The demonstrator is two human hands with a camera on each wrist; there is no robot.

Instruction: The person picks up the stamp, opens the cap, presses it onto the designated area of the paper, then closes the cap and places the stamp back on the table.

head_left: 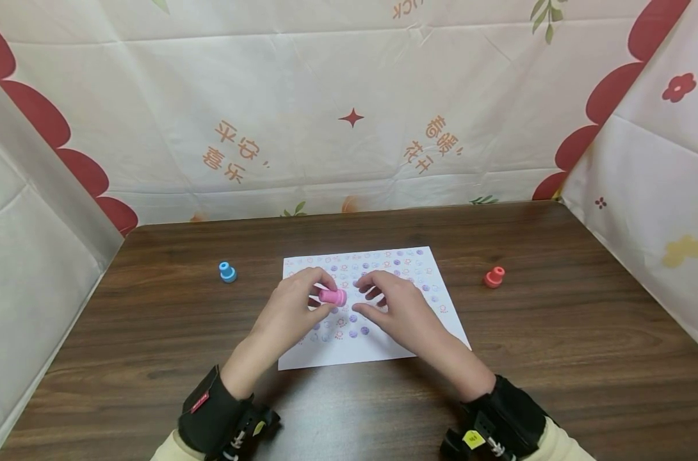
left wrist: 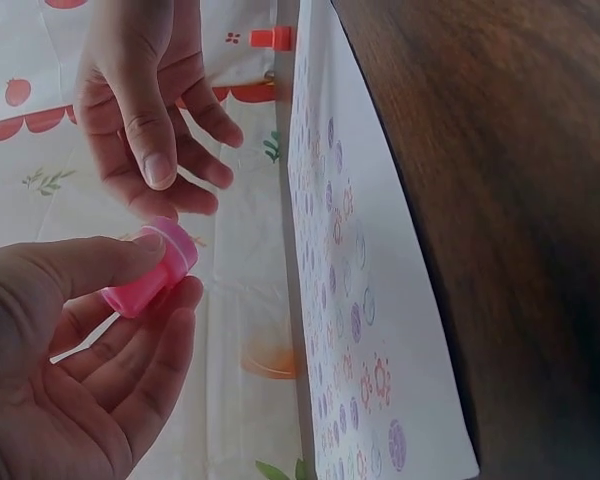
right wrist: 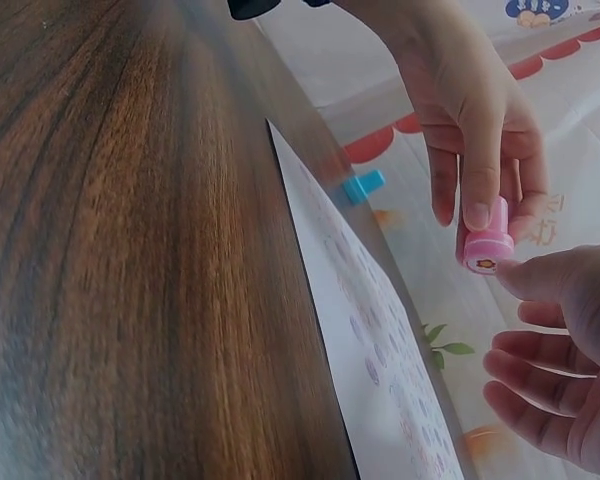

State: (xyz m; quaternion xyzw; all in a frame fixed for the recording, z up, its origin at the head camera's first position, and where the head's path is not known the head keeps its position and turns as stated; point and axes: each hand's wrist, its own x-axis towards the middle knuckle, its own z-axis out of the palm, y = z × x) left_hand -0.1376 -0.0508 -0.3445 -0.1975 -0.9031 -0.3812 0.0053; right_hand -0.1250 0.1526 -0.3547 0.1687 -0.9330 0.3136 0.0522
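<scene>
A small pink toy stamp point(head_left: 333, 297) is pinched between the thumb and fingers of my left hand point(head_left: 294, 307), above the sheet. Its end, bearing a small dark and orange design, faces my right hand in the right wrist view. Close by on the right, my right hand point(head_left: 403, 314) has loosely bent, spread fingers with nothing in them; whether its thumb touches the stamp I cannot tell. Beneath both hands lies a white paper sheet point(head_left: 349, 351), covered with rows of purple, blue and red printed marks.
A blue stamp point(head_left: 228, 272) stands on the wooden table point(head_left: 153, 333) left of the sheet. On the right side stands a red stamp point(head_left: 494, 277). White patterned cloth point(head_left: 303, 83) hangs behind the table and along both sides.
</scene>
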